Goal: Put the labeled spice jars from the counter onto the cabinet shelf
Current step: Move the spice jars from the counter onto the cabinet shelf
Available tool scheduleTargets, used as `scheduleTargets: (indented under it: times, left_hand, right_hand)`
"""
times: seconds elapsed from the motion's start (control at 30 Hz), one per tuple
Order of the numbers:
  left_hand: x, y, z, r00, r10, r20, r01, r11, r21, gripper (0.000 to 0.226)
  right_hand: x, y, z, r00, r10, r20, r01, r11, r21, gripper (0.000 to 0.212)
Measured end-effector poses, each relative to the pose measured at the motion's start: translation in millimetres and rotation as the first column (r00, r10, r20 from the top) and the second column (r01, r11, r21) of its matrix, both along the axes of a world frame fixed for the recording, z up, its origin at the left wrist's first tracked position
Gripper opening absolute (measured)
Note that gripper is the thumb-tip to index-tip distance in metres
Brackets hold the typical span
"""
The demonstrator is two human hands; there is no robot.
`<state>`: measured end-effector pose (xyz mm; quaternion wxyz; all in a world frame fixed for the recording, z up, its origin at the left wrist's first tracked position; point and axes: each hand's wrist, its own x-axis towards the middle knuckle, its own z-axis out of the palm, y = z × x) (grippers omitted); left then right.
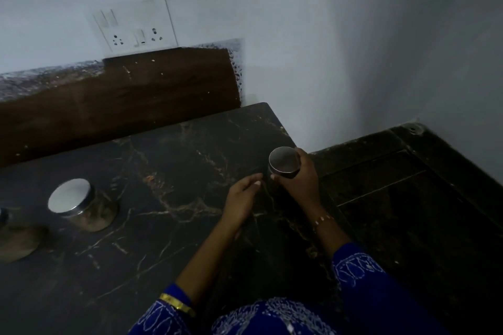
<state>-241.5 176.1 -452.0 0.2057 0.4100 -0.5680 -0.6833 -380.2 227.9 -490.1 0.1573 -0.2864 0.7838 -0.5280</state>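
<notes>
My right hand grips a small jar with a round steel lid near the right edge of the dark marble counter. My left hand lies beside it to the left, fingers straight and relaxed, fingertips close to the jar but holding nothing. A second glass jar with a steel lid stands on the counter at the left. A third jar is cut off by the left frame edge. No labels can be read in the dim light. No cabinet shelf is in view.
A dark wooden board leans along the back wall under a white socket and switch plate. To the right of the counter lies a lower dark stone floor or ledge by the white wall.
</notes>
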Motion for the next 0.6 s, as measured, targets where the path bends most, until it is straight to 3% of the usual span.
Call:
scheduleTargets:
  times: [0.07,0.13,0.2,0.3,0.37,0.43,0.5,0.6]
  left_hand:
    - [3.2,-0.8,6.2,0.999,0.024,-0.023,-0.024,1.000,-0.001,0.026]
    - [7.5,-4.1,13.7,0.996,0.085,-0.031,-0.085,0.996,-0.018,0.023]
    - [14.5,-10.8,21.3,0.981,0.195,-0.016,-0.195,0.981,-0.009,0.023]
    - [29.3,-20.4,27.9,0.969,0.244,-0.024,-0.243,0.969,0.045,0.030]
    - [37.7,-20.7,32.6,0.979,0.190,-0.069,-0.179,0.975,0.135,0.029]
    - [41.9,-16.4,34.9,0.983,0.128,-0.131,-0.091,0.962,0.257,0.027]
    - [43.3,-10.4,33.2,0.972,0.105,-0.211,-0.027,0.939,0.343,0.029]
    - [43.3,-3.0,33.3,0.953,0.097,-0.288,0.007,0.941,0.338,0.031]
  right_hand:
    - [1.3,-3.0,6.5,0.999,0.028,0.036,-0.027,0.999,-0.028,0.082]
    - [3.5,-5.5,19.5,0.966,0.104,0.236,-0.081,0.991,-0.102,0.078]
    - [5.4,-6.4,33.9,0.879,0.221,0.421,-0.147,0.968,-0.202,0.067]
    - [9.6,-9.1,48.9,0.713,0.418,0.563,-0.189,0.888,-0.420,0.041]
    - [16.5,-11.7,56.4,0.574,0.517,0.635,-0.169,0.833,-0.527,0.052]
    - [23.5,-13.9,61.5,0.507,0.553,0.661,-0.166,0.815,-0.555,0.060]
    - [31.0,-16.2,61.8,0.503,0.535,0.679,-0.149,0.827,-0.542,0.052]
    - [43.6,-19.6,59.3,0.617,0.388,0.684,-0.113,0.905,-0.411,0.030]
